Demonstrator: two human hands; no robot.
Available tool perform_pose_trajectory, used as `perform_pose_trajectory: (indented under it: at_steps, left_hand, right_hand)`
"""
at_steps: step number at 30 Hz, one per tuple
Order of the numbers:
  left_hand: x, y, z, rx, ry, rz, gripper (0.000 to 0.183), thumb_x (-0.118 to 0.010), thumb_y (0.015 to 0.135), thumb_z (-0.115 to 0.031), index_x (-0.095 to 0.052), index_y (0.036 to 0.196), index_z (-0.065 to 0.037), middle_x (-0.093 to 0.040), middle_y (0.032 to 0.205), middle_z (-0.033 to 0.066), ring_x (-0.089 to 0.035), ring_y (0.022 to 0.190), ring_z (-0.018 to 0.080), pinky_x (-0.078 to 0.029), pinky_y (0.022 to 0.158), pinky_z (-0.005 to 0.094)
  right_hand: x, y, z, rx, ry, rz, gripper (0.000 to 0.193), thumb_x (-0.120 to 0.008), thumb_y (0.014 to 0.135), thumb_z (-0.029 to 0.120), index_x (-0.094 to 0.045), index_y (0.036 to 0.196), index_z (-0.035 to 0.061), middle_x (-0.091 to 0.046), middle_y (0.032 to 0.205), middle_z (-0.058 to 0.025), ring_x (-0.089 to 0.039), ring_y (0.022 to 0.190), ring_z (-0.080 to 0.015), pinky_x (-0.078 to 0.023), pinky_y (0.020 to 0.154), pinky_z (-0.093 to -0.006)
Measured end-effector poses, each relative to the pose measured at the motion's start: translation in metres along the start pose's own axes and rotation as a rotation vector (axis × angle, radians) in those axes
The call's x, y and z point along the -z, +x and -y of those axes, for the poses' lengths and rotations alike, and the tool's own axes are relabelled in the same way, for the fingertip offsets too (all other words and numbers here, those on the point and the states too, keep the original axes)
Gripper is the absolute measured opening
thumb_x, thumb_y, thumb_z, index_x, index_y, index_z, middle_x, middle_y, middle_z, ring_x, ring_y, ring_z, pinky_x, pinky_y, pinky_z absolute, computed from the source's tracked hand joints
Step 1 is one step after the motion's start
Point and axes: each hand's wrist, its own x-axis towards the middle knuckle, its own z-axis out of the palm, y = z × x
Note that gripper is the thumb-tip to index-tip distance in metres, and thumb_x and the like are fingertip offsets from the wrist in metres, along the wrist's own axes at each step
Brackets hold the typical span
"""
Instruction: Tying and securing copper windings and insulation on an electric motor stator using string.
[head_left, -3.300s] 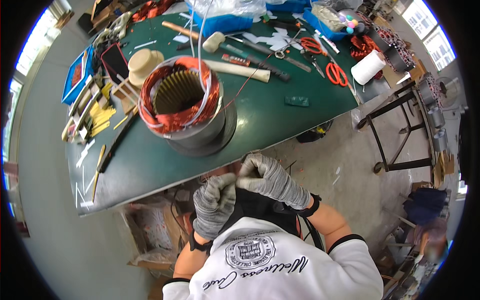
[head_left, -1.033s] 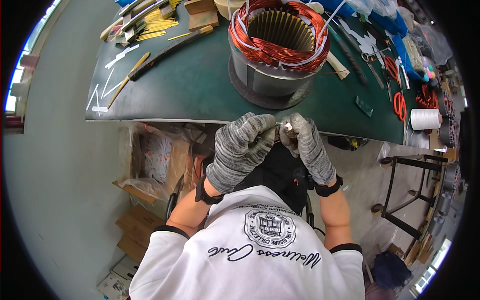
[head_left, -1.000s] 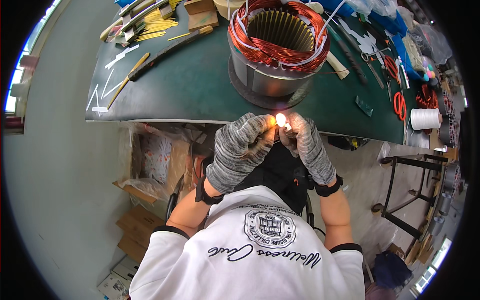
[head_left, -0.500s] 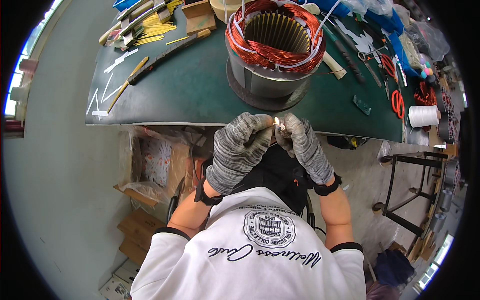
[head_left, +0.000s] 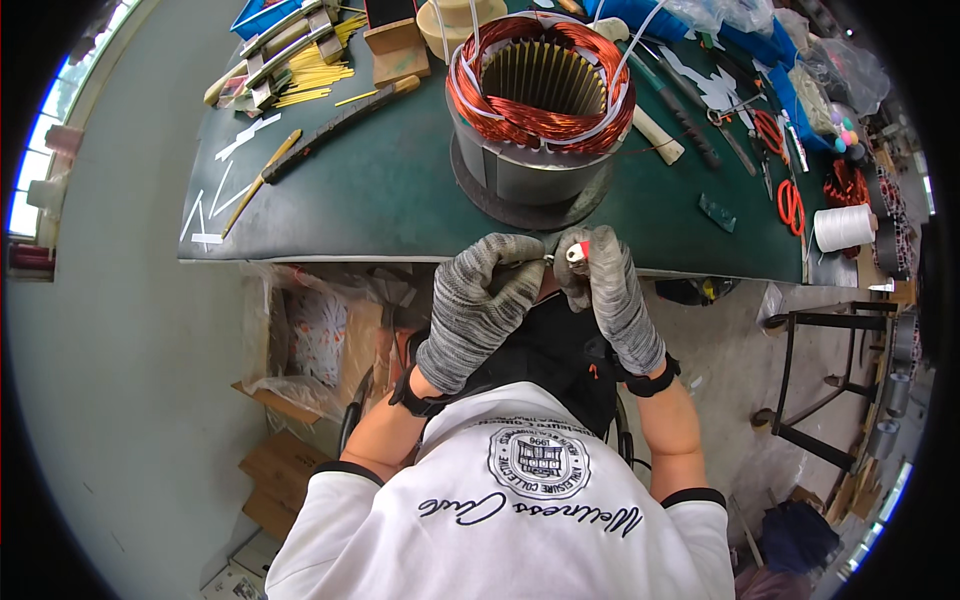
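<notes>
Both my hands wear grey knitted gloves and meet just in front of the table's near edge, below the stator. My left hand (head_left: 485, 305) is closed in a pinch, its fingertips on a tiny pale bit that I cannot make out. My right hand (head_left: 612, 295) is closed around a small red-and-white object (head_left: 577, 251), mostly hidden by the fingers. Beyond them stands the grey cylindrical stator (head_left: 525, 175) on a dark round base, with red-brown copper windings (head_left: 545, 125) around its top and white sleeved leads rising from it.
The green table (head_left: 350, 210) holds a dark stick tool (head_left: 330, 122), yellow strips (head_left: 315, 75) and white strips at left. Red-handled scissors (head_left: 790, 207), a white thread spool (head_left: 845, 228) and blue bins lie at right. A plastic-lined carton (head_left: 315, 330) and a black metal frame (head_left: 785, 385) stand below.
A red-and-white object now shows in my right hand, where a small pale piece showed between both hands before. The hands stay close together. The whole view has shifted slightly.
</notes>
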Motion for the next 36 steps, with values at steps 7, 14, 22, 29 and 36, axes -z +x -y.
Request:
perform_pose_trajectory:
  at_steps: [7, 14, 22, 29, 36]
  left_hand:
    - [0.0, 0.001, -0.003, 0.235, -0.303, 0.088, 0.01, -0.06, 0.081, -0.004, -0.061, 0.091, -0.002, -0.061, 0.083, -0.0001, -0.054, 0.076, 0.0048, -0.045, 0.071, 0.0197]
    - [0.007, -0.007, 0.007, 0.242, -0.329, -0.009, 0.011, -0.058, 0.084, -0.007, -0.059, 0.094, -0.004, -0.058, 0.083, -0.0022, -0.051, 0.072, 0.004, -0.043, 0.068, 0.0186]
    - [0.01, -0.01, 0.001, 0.073, -0.82, -0.148, 0.028, -0.039, 0.097, -0.026, -0.044, 0.114, -0.005, -0.06, 0.101, 0.0155, -0.058, 0.095, 0.0198, -0.047, 0.08, 0.0303]
    - [-0.019, -0.004, -0.018, -0.031, -1.016, 0.165, 0.032, -0.042, 0.094, -0.032, -0.043, 0.117, -0.009, -0.05, 0.119, 0.023, -0.058, 0.097, 0.0279, -0.048, 0.085, 0.0368]
    - [-0.007, 0.009, -0.021, -0.543, -0.108, 0.299, 0.048, -0.044, 0.09, -0.039, -0.046, 0.123, -0.004, -0.048, 0.123, 0.0175, -0.042, 0.114, 0.0356, -0.022, 0.105, 0.0461]
  right_hand:
    - [0.001, -0.007, -0.001, 0.142, 0.036, -0.066, 0.034, -0.047, 0.091, 0.031, -0.057, 0.087, -0.001, -0.059, 0.071, -0.0088, -0.055, 0.064, -0.0188, -0.045, 0.06, -0.0295]
    - [0.054, 0.008, 0.02, -0.107, -0.324, -0.325, 0.025, -0.047, 0.091, 0.018, -0.05, 0.108, 0.001, -0.057, 0.08, -0.012, -0.056, 0.069, -0.0183, -0.047, 0.064, -0.0312]
    - [0.017, -0.024, 0.052, 0.626, -0.773, -0.179, 0.02, -0.059, 0.078, 0.015, -0.058, 0.096, 0.0087, -0.056, 0.095, -0.0113, -0.056, 0.089, -0.03, -0.043, 0.079, -0.0396]
    - [-0.034, -0.034, 0.037, 0.617, -0.717, -0.175, 0.019, -0.065, 0.076, 0.017, -0.059, 0.092, 0.0088, -0.058, 0.09, -0.0121, -0.058, 0.081, -0.0283, -0.049, 0.069, -0.0353]
    - [-0.015, -0.034, 0.034, 0.534, -0.39, -0.093, 0.031, -0.07, 0.075, 0.016, -0.057, 0.101, 0.0069, -0.062, 0.088, -0.009, -0.061, 0.083, -0.0217, -0.048, 0.075, -0.0309]
